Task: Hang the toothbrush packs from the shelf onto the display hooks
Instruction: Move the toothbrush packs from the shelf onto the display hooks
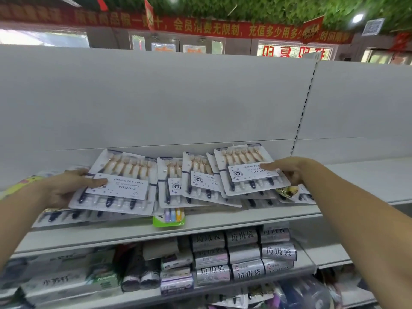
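Several white toothbrush packs labelled YIKOJIFE lie overlapping on the grey shelf [223,221]. My left hand [66,186] grips the leftmost pack [120,181] by its left edge, thumb on top of the label. My right hand [287,170] holds the rightmost pack [247,172] at its right edge, thumb across the label. Two more packs [200,181] lie between them, and others are half hidden underneath. A small green pack of coloured brushes [170,217] pokes out at the shelf's front. No display hooks show on the white back panel [156,97].
Below the shelf a lower shelf holds silver rolls of rubbish bags [243,255] and boxed goods [66,279]. A slotted upright [305,103] splits the back panel. A yellow packet [287,190] lies at the right of the packs. Red banners hang overhead.
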`<state>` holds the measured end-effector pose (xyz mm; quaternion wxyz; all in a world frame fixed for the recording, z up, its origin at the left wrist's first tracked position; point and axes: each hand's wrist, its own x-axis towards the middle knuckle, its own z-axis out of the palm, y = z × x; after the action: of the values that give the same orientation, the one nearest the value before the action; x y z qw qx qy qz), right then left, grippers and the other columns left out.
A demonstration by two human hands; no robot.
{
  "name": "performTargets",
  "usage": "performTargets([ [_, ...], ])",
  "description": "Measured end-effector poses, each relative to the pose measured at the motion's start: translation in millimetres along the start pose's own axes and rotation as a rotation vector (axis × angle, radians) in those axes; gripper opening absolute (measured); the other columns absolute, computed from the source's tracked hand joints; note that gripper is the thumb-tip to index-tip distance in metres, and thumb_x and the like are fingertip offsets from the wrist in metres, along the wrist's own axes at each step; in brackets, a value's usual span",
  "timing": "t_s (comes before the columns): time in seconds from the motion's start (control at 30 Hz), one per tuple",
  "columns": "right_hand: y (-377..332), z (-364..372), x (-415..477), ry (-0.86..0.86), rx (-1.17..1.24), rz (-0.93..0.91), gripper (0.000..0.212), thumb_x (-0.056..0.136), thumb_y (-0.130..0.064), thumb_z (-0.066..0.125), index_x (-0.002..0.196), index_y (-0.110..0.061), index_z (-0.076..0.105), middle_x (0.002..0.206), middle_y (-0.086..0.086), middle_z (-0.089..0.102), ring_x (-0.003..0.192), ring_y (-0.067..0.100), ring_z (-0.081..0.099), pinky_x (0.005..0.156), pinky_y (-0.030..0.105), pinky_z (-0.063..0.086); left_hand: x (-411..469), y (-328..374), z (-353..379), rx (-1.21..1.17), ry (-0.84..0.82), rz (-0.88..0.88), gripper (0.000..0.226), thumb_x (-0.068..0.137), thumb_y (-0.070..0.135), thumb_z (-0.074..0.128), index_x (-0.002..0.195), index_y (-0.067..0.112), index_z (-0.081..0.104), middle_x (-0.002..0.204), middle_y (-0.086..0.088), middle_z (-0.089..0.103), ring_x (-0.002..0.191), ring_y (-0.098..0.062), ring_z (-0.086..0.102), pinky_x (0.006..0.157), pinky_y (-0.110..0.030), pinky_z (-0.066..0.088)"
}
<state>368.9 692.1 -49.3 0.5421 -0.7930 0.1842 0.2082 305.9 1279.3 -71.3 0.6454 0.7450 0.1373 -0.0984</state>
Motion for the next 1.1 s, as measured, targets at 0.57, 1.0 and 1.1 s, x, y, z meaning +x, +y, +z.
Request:
performTargets([
  [0.57, 9, 81, -28, -0.077, 0.490, -0.514, 0.045, 0.091, -0.001, 0.067, 0.134, -0.012, 0.057, 0.116, 0.017, 0.074, 0.106, 0.036, 0.072, 0.080, 0.056, 0.061, -41, -43, -28, -0.207, 0.256, 0.326, 0.071, 0.081, 0.004, 0.076, 0.145, 0.015, 0.046, 0.124, -0.017, 0.069, 0.108, -0.033, 0.068, 0.097, -0.053, 0.054],
  [1.0, -64, 248, -64, -0.379, 0.535, -0.750, 0.042, 0.081, 0.000, 0.067, 0.123, -0.006, 0.063, 0.115, 0.018, 0.074, 0.098, 0.027, 0.075, 0.073, 0.034, 0.063, -112, -57, -107, -0.252, 0.371, 0.506, 0.053, 0.088, 0.002, 0.072, 0.128, 0.031, 0.053, 0.112, -0.003, 0.077, 0.105, -0.024, 0.073, 0.090, -0.041, 0.058],
  [1.1, -80, 302, -72, -0.483, 0.515, -0.741, 0.044, 0.078, -0.004, 0.068, 0.122, -0.005, 0.062, 0.114, 0.018, 0.074, 0.098, 0.028, 0.075, 0.073, 0.037, 0.064, -142, -71, -137, -0.280, 0.454, 0.522, 0.057, 0.086, -0.001, 0.071, 0.130, 0.029, 0.053, 0.111, -0.001, 0.077, 0.106, -0.023, 0.073, 0.095, -0.042, 0.056],
])
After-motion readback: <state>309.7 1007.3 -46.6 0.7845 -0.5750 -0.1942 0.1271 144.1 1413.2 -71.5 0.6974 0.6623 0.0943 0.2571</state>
